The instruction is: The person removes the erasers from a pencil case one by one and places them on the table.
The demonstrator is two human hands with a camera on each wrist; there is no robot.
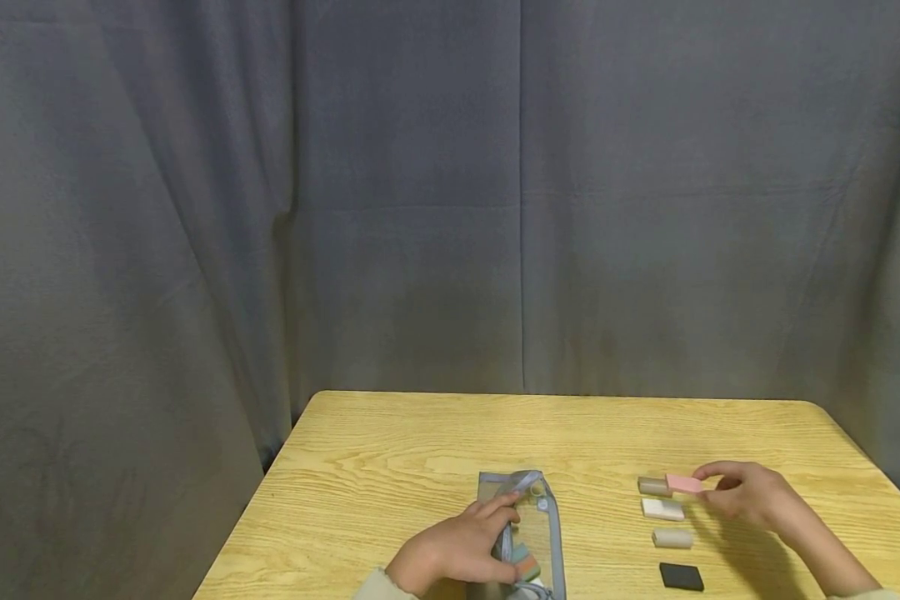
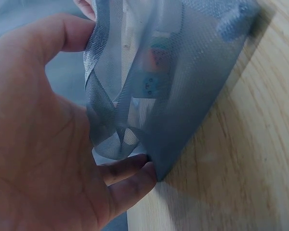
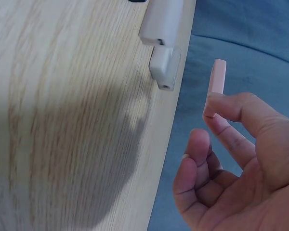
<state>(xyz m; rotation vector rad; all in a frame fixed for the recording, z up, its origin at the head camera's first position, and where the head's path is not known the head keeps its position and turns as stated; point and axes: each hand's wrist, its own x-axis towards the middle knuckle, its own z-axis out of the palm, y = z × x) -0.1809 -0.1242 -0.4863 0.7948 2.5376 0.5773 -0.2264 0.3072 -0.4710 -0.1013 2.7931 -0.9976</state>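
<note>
My left hand [image 1: 457, 542] holds the opening edge of a grey-blue mesh pouch [image 1: 557, 542]. In the left wrist view, the thumb presses on the rim of the pouch [image 2: 197, 72] and two fingertips touch its lower corner. A striped eraser [image 1: 527, 563] in teal, orange and green shows inside the pouch. Over at the right, my right hand [image 1: 750, 497] pinches a pink eraser [image 1: 684, 483] by one end between thumb and index finger. The right wrist view has this eraser [image 3: 218, 79] raised above the table, the other fingers curled beneath.
Below the pink eraser, a loose column runs toward me: a brownish block [image 1: 652, 487], a white block [image 1: 662, 509], a beige rounded block [image 1: 672, 538] and a black block [image 1: 681, 577]. They lie on a wood-grain table [image 1: 390, 450]. A grey curtain [image 1: 420, 208] hangs behind.
</note>
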